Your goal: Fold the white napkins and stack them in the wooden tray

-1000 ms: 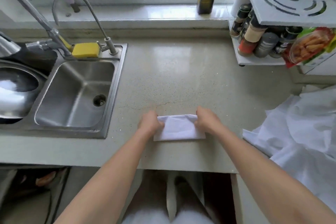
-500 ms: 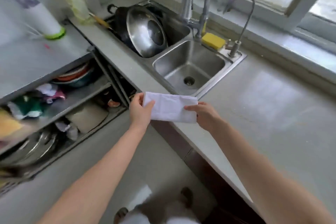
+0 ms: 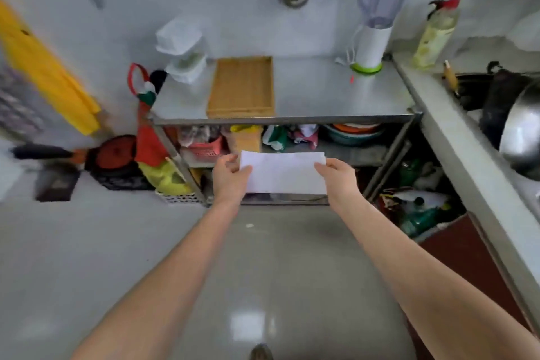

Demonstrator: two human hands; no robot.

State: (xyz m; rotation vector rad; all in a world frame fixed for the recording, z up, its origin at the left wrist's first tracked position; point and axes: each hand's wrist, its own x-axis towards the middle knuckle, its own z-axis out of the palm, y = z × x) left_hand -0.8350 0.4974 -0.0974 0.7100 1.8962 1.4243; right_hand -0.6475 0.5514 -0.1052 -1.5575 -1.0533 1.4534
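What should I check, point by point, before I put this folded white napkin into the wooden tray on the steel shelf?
1. Grip: left hand and right hand each pinch one end of the folded white cloth napkin: ok.
2. Fold flat and even: ok.
3. Rectangular wooden tray holds nothing: ok.
4. Tray lies flat on the grey steel shelf top: ok.
5. Napkin above tray: not ok, it is short of the shelf's front edge.
6. Tray clean: cannot tell.

tray (image 3: 241, 88) top open | containers (image 3: 183, 51) just left | blender (image 3: 372, 20) well right
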